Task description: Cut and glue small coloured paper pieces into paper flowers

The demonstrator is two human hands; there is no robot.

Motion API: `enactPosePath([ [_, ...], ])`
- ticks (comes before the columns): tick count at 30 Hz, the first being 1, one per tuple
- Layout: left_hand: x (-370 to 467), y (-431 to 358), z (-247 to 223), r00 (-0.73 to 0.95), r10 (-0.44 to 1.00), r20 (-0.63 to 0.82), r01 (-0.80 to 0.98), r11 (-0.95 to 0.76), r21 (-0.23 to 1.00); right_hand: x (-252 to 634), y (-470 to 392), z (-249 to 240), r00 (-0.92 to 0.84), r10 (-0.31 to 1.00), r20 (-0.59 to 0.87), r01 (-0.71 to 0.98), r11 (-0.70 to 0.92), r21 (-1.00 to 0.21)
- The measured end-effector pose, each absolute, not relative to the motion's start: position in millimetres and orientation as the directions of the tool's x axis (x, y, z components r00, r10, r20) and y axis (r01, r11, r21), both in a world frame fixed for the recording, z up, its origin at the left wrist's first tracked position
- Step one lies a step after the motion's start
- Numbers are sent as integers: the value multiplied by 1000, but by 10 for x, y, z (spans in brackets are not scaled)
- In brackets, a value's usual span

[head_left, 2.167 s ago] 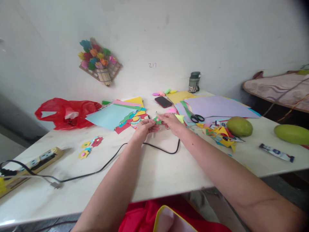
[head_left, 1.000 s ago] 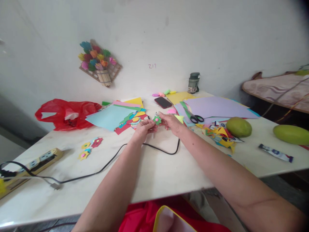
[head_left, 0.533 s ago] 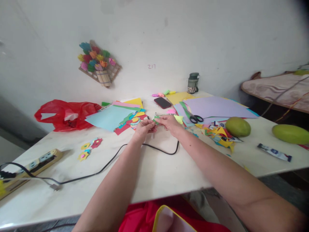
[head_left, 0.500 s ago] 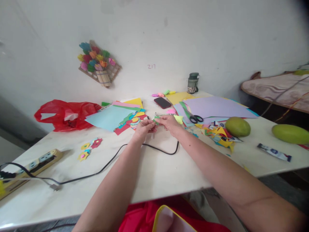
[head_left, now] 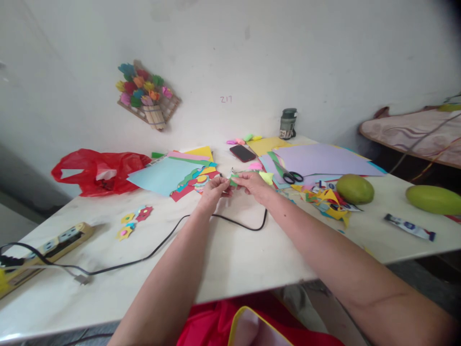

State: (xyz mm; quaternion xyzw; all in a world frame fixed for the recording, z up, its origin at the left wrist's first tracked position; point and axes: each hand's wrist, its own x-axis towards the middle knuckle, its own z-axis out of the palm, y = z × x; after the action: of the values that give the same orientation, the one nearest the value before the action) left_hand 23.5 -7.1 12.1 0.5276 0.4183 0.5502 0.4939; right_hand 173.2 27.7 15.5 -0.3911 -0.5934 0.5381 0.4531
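Observation:
A small green paper piece (head_left: 234, 180) is pinched between my two hands above the middle of the table. My left hand (head_left: 215, 189) has its fingertips closed on the piece's left side. From the right, my right hand (head_left: 255, 185) grips the same piece with thumb and finger. Fingers hide much of its shape. Behind the hands lies a black phone (head_left: 242, 153). Coloured paper sheets (head_left: 167, 175) and wavy cut strips (head_left: 190, 179) are left of them, and black-handled scissors (head_left: 292, 178) rest on paper to the right.
A black cable (head_left: 144, 258) crosses the table below my hands to a power strip (head_left: 46, 250). Small paper flowers (head_left: 144, 213) lie left, near a red bag (head_left: 99, 173). Paper scraps (head_left: 333, 204), a green mango (head_left: 355, 189) and a tube (head_left: 409, 227) are right.
The green piece has turned slightly between my fingertips and shows a little more of its surface. Both hands have stayed nearly in place.

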Motion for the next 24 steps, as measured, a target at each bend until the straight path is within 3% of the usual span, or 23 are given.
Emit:
enactPosePath([
  [10,251,-72,142,-14,977,213,-55,-213,975,1743,239,208,-266,963,49,-153,8,-988],
  [24,253,-21,85,-11,955,298,51,-297,954,1710,294,138,-185,972,148,-15,148,-989],
])
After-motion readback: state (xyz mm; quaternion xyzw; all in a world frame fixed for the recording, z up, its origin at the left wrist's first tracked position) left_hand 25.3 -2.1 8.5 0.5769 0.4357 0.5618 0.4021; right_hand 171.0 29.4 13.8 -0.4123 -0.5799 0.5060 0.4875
